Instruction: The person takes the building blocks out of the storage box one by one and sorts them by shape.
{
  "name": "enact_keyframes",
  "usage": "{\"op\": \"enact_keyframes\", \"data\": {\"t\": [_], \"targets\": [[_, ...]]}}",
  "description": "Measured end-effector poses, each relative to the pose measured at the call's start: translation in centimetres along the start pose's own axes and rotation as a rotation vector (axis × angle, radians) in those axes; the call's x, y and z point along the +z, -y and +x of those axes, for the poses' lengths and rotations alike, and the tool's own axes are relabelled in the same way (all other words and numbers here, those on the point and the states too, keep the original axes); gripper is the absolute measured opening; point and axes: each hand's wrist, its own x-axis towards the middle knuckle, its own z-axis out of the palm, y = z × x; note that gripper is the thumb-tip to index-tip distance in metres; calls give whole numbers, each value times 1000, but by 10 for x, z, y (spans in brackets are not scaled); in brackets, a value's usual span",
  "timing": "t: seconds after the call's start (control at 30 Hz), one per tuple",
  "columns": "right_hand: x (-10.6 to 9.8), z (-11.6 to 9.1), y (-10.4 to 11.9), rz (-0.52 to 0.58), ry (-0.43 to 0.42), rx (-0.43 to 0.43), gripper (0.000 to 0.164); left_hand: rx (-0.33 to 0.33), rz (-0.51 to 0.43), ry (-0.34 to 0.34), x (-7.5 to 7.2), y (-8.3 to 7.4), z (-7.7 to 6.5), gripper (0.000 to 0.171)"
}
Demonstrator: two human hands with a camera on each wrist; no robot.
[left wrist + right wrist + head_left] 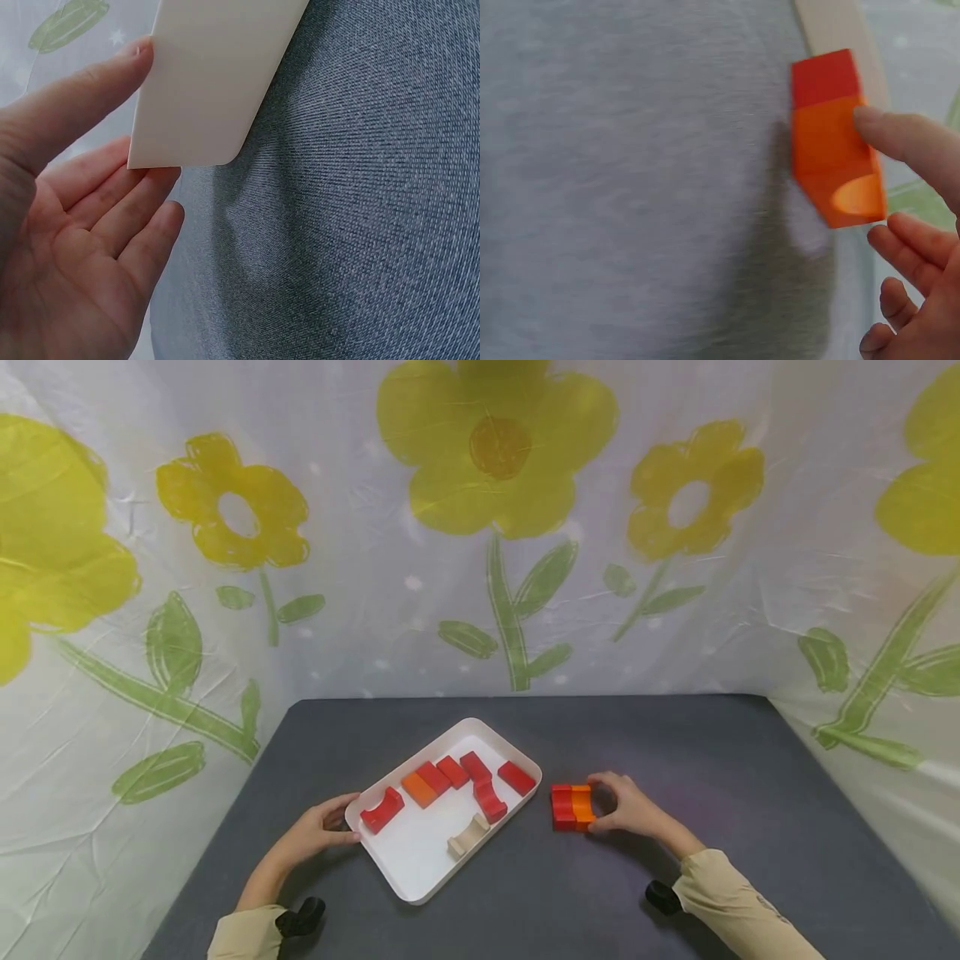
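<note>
A white tray (405, 860) lies slanted on the dark table. My left hand (324, 828) holds its left corner, thumb on one side and fingers on the other; in the left wrist view the thumb tip (142, 60) meets the tray's edge (202, 97). To the right of the tray, a red notched block (563, 808) and an orange notched block (582, 807) stand side by side. My right hand (630, 808) spans the orange block's ends with thumb and forefinger. In the right wrist view, the thumb tip (868, 120) touches the orange block (829, 135) and the other fingers hang behind it.
Inside the tray are several red blocks (382, 811), an orange block (418, 790) and a beige notched block (468, 837). A flower-printed cloth (360, 610) rises behind and beside the dark table (675, 735).
</note>
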Motion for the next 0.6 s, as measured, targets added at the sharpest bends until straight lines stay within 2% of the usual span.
{"op": "enact_keyframes", "data": {"t": [0.2, 0.6], "targets": [[-10, 11, 9, 15, -25, -39, 69, 7, -4, -6, 0, 2, 0, 67], [-13, 43, 43, 62, 17, -52, 67, 13, -32, -7, 0, 1, -1, 68]]}}
